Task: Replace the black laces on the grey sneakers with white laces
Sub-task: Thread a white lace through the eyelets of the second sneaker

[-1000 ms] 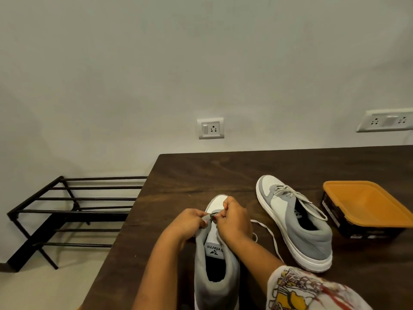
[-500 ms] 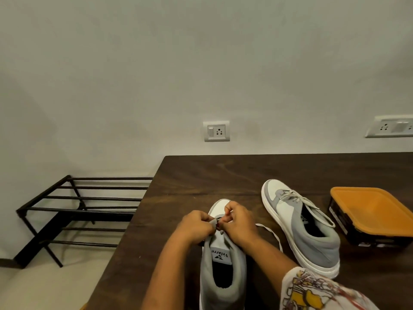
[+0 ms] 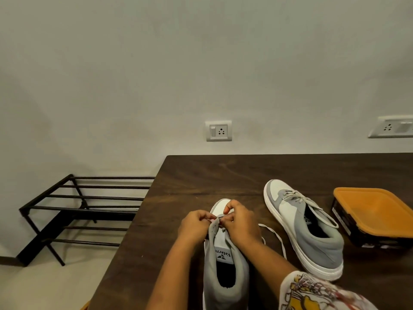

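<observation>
The left hand (image 3: 196, 227) is pinching the eyelet flap at the front of the near sneaker (image 3: 225, 271), fingers curled tight on it. The right hand (image 3: 242, 224) is meeting it over the same flap, fingertips pinching the end of the white lace (image 3: 279, 240); the tip itself is too small to make out. The rest of the lace is trailing just right of the near sneaker on the table (image 3: 223, 175). The second sneaker (image 3: 308, 229), laced in white, is lying further right, and an orange-lidded box (image 3: 375, 211) is sitting beyond that. A black rack (image 3: 78, 209) is standing well to the left.
</observation>
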